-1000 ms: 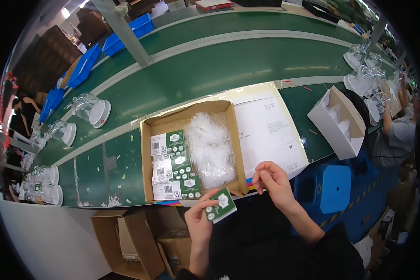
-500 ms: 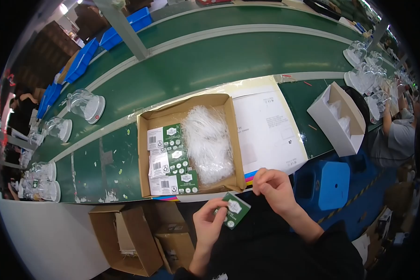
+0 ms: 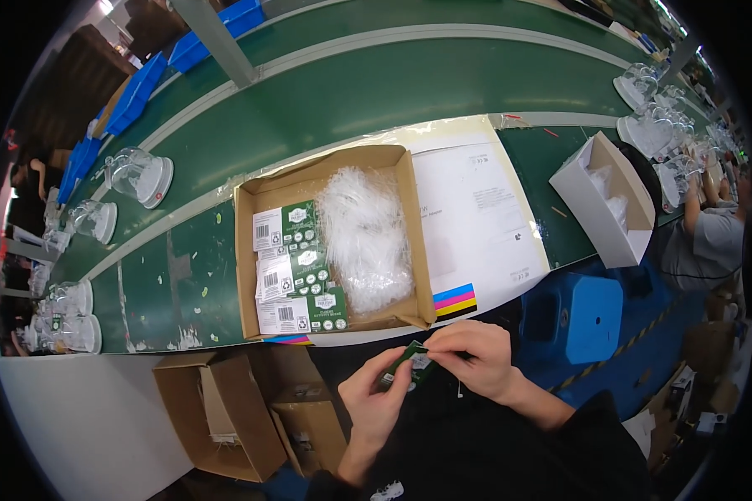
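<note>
A small green card [image 3: 416, 362] with a white emblem is gripped between thumb and fingers of my left hand [image 3: 376, 392], just below the near edge of the cardboard tray. My right hand [image 3: 474, 357] is closed in a pinch at the card's upper right corner. From beneath its fingers hangs a thin white plastic strand [image 3: 459, 389]; the pinched part is hidden. Inside the cardboard tray [image 3: 422, 250], stacks of green and white cards [image 3: 286, 314] lie on the left. Beside them rests a bundle of clear plastic strands [image 3: 363, 242].
White printed sheets [image 3: 485, 217] lie right of the tray, near a white box [image 3: 602, 200]. Clear domes on white bases [image 3: 146, 177] stand on the green bench. A blue stool [image 3: 589, 317] is at right, an open carton [image 3: 217, 417] below left. Another person [image 3: 702, 230] sits far right.
My right hand has moved left and down to meet the card in my left hand. The card is now tilted and partly covered by the fingers. The whole view has shifted slightly.
</note>
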### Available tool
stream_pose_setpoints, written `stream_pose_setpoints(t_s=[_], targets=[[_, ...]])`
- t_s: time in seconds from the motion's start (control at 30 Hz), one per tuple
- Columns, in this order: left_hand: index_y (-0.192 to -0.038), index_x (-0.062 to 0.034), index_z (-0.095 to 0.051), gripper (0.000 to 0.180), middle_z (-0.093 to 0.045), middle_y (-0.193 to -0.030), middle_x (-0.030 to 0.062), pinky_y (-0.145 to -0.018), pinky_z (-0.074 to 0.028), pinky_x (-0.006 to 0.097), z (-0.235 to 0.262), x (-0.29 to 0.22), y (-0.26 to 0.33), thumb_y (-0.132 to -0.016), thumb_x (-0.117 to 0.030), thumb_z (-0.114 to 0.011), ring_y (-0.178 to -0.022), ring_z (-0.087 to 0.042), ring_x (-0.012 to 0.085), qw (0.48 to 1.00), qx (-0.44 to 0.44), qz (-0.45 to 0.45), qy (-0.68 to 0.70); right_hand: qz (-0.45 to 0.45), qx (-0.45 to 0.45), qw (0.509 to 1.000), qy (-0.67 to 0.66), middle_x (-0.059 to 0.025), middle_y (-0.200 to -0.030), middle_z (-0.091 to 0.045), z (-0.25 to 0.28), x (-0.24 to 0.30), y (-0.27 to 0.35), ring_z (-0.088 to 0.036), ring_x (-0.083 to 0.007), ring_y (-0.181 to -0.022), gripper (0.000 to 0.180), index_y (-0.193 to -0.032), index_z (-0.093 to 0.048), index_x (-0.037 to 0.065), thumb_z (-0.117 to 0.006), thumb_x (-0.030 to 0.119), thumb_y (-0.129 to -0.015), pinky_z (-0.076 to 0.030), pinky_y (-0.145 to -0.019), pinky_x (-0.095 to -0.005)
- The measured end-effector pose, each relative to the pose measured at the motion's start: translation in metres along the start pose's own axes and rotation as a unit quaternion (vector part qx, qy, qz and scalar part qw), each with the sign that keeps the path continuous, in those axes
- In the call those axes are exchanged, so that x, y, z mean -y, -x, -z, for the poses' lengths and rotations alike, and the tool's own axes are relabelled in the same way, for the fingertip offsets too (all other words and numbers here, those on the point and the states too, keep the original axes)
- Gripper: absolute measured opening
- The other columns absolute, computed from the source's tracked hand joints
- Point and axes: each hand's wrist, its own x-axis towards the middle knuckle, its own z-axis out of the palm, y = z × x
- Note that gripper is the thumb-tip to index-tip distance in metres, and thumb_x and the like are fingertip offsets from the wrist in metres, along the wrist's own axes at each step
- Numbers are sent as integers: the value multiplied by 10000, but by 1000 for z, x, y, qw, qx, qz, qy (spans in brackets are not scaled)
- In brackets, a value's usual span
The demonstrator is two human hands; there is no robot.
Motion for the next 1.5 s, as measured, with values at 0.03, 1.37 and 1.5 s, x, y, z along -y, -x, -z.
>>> stream_pose_setpoints(t_s=[0.03, 1.37, 1.5], targets=[[-1021, 55, -650, 249, -683, -914, 95, -729, -509, 214, 0, 0, -1, -776, 73, -693, -813, -642, 116, 1000, 1, -15, -13, 39, -4, 999, 28, -88, -837, -670, 0, -1, -1, -645, -208, -672, 158, -835, -660, 21, -749, 2, -705, -509, -585, -267], [-1001, -3, -669, 221, -669, -792, 121, -576, -491, 269, 5, -19, 14, -791, -66, -696, -622, -624, 158, 997, 24, -49, -58, 9, 41, 996, 83, -155, -927, -638, -7, 26, 2, -616, -301, -836, 102, -888, -637, -9, -677, 5, -795, -496, -759, -346], [-1058, -13, -656, 234, -670, -768, 87, -549, -494, 250, 5, -11, 23, -828, -56, -663, -559, -597, 107, 999, 25, -21, 4, 21, 51, 996, 66, -153, -923, -639, -11, 21, 6, -614, -291, -811, 102, -876, -637, -10, -684, -4, -785, -497, -732, -339]])
